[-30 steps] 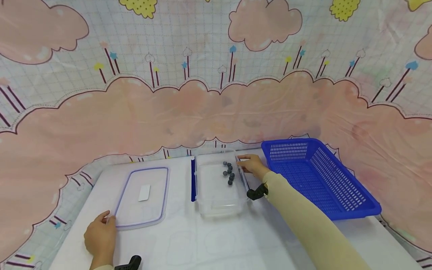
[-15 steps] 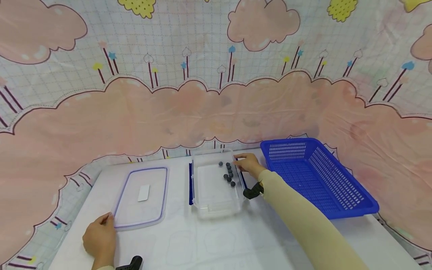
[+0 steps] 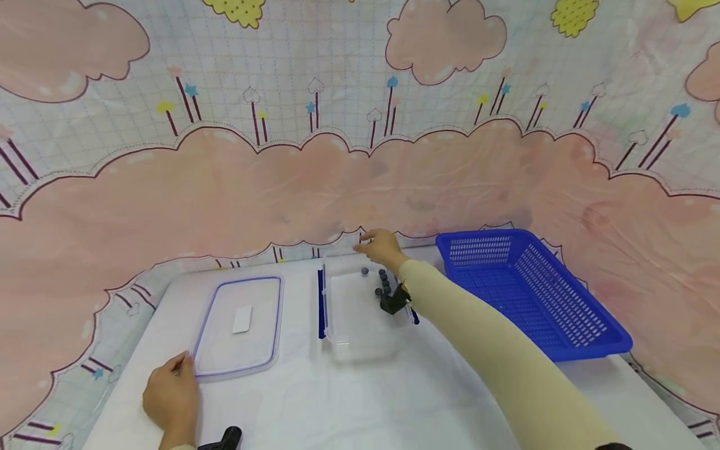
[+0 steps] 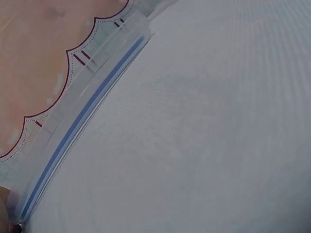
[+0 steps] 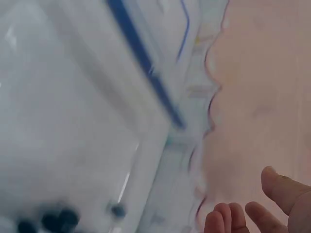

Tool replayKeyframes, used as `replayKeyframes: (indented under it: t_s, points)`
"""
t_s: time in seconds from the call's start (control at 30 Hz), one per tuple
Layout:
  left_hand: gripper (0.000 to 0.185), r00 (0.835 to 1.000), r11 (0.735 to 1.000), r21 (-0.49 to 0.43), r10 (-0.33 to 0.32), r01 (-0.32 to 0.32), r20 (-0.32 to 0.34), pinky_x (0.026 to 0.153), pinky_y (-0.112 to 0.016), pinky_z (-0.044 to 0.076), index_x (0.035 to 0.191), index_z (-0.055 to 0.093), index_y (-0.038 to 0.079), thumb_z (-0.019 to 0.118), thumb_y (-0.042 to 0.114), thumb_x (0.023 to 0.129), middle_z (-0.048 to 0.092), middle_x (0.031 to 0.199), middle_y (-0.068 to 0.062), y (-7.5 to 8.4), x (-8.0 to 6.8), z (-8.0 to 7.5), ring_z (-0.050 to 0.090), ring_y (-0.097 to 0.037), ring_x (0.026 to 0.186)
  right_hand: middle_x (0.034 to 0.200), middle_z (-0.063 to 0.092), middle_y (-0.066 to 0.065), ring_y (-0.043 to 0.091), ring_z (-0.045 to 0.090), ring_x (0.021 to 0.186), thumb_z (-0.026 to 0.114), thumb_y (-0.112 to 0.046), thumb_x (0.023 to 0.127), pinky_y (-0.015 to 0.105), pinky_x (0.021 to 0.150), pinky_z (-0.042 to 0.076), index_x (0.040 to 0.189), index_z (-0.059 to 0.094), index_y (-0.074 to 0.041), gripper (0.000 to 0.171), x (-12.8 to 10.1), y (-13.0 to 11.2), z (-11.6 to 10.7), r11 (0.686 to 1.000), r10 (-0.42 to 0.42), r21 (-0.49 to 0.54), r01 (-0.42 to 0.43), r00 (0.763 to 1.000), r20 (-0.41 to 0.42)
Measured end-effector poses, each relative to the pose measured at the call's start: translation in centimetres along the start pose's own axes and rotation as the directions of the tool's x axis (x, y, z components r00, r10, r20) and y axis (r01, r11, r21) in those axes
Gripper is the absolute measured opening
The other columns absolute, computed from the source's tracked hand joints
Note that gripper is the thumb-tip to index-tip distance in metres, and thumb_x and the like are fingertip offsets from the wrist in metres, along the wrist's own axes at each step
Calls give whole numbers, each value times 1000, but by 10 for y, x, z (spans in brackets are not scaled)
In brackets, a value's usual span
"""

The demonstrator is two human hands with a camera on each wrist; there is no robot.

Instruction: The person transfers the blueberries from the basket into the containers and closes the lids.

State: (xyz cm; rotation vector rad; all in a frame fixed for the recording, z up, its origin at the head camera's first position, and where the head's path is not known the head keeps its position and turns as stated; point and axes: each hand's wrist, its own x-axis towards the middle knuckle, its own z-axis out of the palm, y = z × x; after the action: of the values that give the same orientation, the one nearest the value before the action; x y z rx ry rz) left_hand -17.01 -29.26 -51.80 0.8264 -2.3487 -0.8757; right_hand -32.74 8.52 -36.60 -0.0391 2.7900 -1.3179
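Observation:
A clear plastic lid (image 3: 261, 337) with a blue seal lies at the left of the white table, a small white label on it. My left hand (image 3: 170, 394) pinches its near left corner; in the left wrist view the lid's edge (image 4: 87, 114) crosses the upper left. A clear box (image 3: 351, 340) with blue side latches stands uncovered in the middle, several small dark balls (image 3: 383, 275) inside. My right hand (image 3: 384, 246) hovers around the box's far edge, holding nothing. In the right wrist view its fingers (image 5: 221, 217) are relaxed, thumb apart, away from the box wall.
A blue plastic basket (image 3: 500, 287) with perforated sides sits at the right, close beside the right forearm. White cloth covers the table (image 3: 315, 406). Behind it hangs a patterned curtain (image 3: 281, 187) with clouds.
My right hand has let go of the box's right side and moved up and left over its far edge. The balls have shifted slightly in the box. My left hand stays at the lid's corner.

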Motion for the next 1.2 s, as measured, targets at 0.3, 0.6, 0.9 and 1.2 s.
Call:
replayKeyframes:
  t_s: [0.3, 0.6, 0.9, 1.2]
  points:
    - [29, 999, 1000, -6, 14, -15, -39, 86, -58, 39, 114, 69, -1, 56, 19, 98, 64, 110, -29, -4, -5, -2, 56, -52, 104, 117, 69, 13, 22, 72, 91, 72, -24, 90, 26, 78, 56, 121, 66, 0, 40, -22, -72, 98, 994, -104, -27, 110, 981, 161]
    - [28, 999, 1000, -10, -2, 1, -51, 85, -58, 40, 112, 69, -2, 57, 18, 97, 65, 104, -28, -5, -19, -1, 57, -51, 99, 84, 69, 7, 16, 64, 76, 78, -24, 84, 30, 72, 55, 87, 70, -1, 25, -54, -56, 183, 992, 125, -25, -123, 983, 136]
    - [27, 997, 1000, -18, 9, -10, -79, 84, -57, 40, 111, 71, 0, 57, 18, 97, 65, 101, -26, 2, -21, 4, 58, -50, 99, 61, 54, 4, 15, 48, 54, 70, -3, 81, 26, 49, 42, 58, 50, -8, 31, -49, -28, 211, 992, 125, 18, -126, 991, 35]
    - [25, 993, 995, -94, 9, -20, -118, 77, -53, 40, 109, 72, 1, 59, 17, 96, 63, 98, -24, -3, -19, -5, 59, -45, 92, 71, 61, 4, 12, 59, 59, 72, -7, 83, 20, 57, 50, 88, 70, -1, 9, -59, -41, 199, 984, 123, 118, -136, 986, 108]
